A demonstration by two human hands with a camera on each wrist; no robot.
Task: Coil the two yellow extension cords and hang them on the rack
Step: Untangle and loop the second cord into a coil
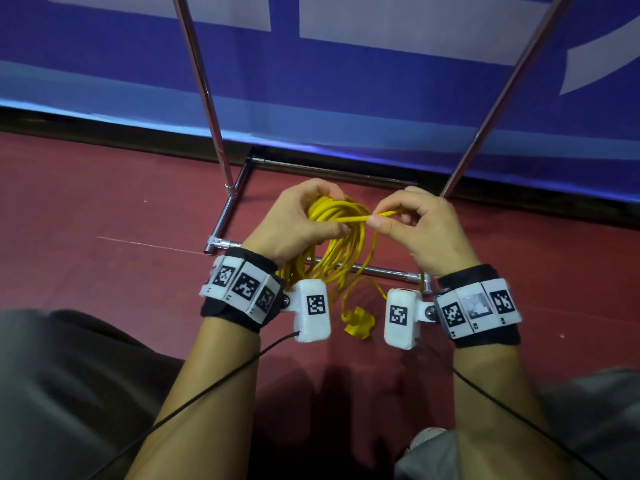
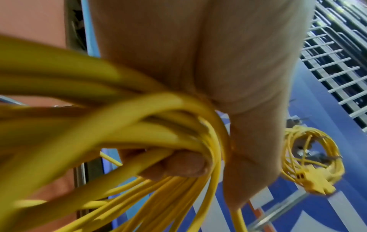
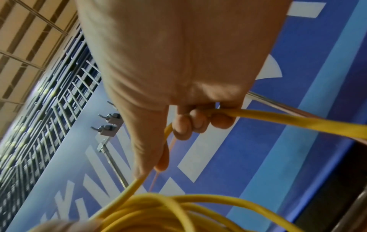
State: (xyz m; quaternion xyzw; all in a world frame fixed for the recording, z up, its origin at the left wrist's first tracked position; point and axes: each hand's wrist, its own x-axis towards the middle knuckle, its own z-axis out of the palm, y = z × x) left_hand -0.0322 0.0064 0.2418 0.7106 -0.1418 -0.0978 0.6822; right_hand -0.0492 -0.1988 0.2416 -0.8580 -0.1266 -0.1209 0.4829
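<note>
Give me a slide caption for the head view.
Left hand grips coiled yellow cord; right hand pinches a strand.

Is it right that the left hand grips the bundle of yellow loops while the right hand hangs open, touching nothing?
Not quite. The left hand does grip the coiled cord, but the right hand pinches a strand of it, as the head and right wrist views show.
</note>
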